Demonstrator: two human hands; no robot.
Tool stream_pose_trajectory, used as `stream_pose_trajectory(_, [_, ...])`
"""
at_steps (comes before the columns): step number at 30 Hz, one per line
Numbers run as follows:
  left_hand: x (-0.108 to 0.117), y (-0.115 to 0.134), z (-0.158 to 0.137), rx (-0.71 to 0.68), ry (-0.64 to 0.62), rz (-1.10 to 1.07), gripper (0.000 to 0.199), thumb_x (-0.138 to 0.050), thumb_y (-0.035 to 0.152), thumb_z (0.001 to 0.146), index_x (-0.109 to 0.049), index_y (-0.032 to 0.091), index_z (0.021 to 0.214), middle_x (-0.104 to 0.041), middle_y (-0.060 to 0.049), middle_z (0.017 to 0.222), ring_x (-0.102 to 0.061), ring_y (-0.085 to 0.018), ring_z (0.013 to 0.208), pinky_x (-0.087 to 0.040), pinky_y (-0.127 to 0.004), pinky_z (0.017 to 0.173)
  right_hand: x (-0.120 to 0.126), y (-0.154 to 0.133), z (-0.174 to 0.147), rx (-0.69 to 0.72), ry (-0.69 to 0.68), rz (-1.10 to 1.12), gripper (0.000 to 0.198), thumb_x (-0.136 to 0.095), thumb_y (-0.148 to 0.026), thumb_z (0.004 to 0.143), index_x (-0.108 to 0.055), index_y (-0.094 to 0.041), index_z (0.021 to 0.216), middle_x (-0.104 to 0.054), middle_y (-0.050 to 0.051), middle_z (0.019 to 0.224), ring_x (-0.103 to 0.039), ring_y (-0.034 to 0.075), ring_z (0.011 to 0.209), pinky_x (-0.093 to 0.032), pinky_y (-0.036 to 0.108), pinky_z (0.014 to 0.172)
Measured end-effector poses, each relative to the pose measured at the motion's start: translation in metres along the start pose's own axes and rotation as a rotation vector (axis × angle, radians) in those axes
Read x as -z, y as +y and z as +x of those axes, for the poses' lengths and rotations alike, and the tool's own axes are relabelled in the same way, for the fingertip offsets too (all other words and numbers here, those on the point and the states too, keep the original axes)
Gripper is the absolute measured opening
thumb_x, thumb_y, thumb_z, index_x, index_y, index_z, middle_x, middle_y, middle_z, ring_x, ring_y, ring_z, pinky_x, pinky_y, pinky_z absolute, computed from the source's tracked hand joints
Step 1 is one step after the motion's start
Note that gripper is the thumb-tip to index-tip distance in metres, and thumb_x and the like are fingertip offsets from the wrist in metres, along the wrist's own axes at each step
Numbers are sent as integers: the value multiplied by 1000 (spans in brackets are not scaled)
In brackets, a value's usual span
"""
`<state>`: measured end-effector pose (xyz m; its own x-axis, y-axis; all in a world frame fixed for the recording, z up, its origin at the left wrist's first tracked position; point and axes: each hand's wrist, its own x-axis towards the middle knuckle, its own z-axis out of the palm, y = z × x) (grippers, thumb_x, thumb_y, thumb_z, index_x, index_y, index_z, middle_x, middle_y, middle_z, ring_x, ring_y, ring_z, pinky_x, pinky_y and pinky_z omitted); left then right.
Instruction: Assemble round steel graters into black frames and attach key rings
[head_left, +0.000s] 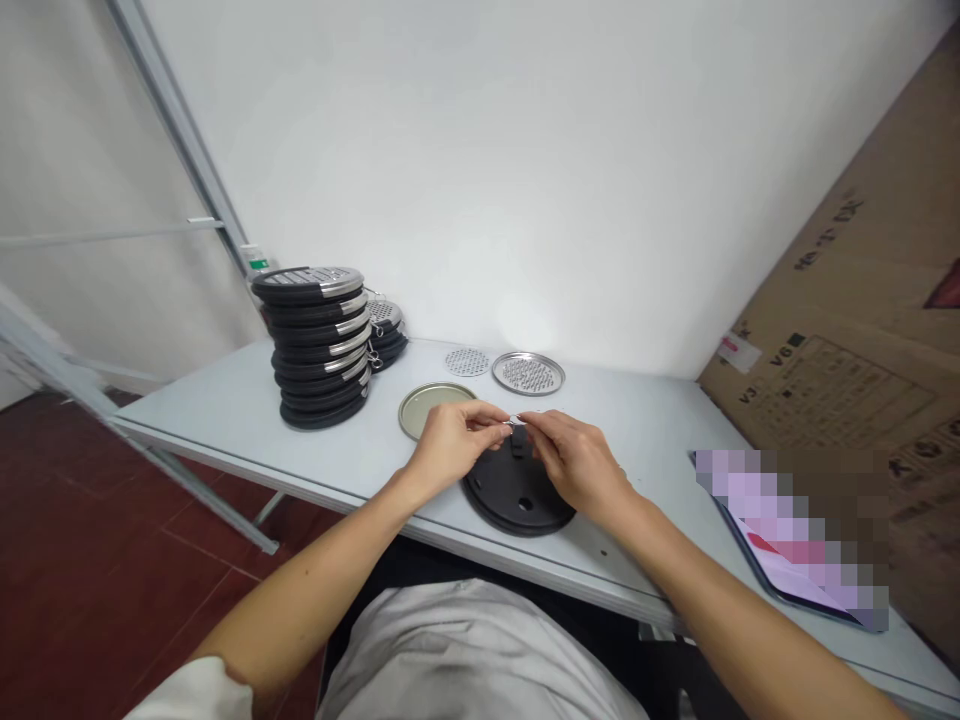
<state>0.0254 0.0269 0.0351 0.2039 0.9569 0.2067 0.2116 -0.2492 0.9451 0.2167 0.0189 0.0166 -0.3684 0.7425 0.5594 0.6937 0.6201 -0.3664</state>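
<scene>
A small shiny metal piece (pixel 514 419) is pinched between the fingertips of both hands; its exact shape is partly hidden. My left hand (pixel 450 440) grips it from one side, my right hand (pixel 576 455) from the other, both closed. Beneath them a black round disc (pixel 525 510) with holes lies flat near the table's front edge. A short black tab (pixel 517 443) stands at its far side, just below the metal piece. Behind my left hand is a shallow olive-coloured round lid (pixel 424 405), partly covered by the hand.
Black-rimmed discs with metal plates form a tall stack (pixel 319 350) at the left, with a lower stack (pixel 386 335) behind it. A perforated metal disc (pixel 466 362) and a rimmed grater plate (pixel 529 374) lie farther back. A phone (pixel 780 560) and a cardboard box (pixel 847 330) are at right.
</scene>
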Motion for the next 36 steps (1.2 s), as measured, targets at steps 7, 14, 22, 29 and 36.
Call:
stream_pose_trajectory(7, [-9,0,-5,-25,57,9,14,-73,25,76,-74,15,86,-75,-5,76,-70,-18,68,-58,-29,67,-10,-7,-7,160,80,-354,33,-35,-7,93,-64,-13,107,-64,9,78,-55,19,63,-44,28,59])
stream_pose_trajectory(14, [-22,5,-15,-309,96,191,17,-65,22,85,-74,21,99,-76,-3,94,-71,-18,84,-57,-29,80,6,3,4,-26,95,-186,35,-39,-16,93,-67,-14,114,-70,12,86,-64,22,72,-48,31,65])
stream_pose_trajectory(22, [-13,2,-1,-182,-72,295,15,-62,19,84,-75,20,91,-77,-2,90,-71,-18,83,-55,-28,79,72,54,-28,-344,-375,43,20,-59,-24,78,-79,-23,75,-77,6,77,-68,24,67,-48,32,64])
stream_pose_trajectory(29, [-95,23,19,-392,-475,670,22,-55,15,87,-76,21,94,-76,-5,88,-70,-21,83,-51,-31,78,94,56,-30,-474,-526,42,25,-58,-32,77,-79,-23,88,-77,3,83,-68,23,78,-49,29,71])
stream_pose_trajectory(36, [-40,21,-19,-489,-428,717,71,-72,59,74,-56,26,135,-44,-13,149,-35,-36,140,-31,-54,112,76,42,-6,-405,-471,31,38,-46,-31,89,-72,-15,112,-75,10,102,-68,25,92,-48,32,81])
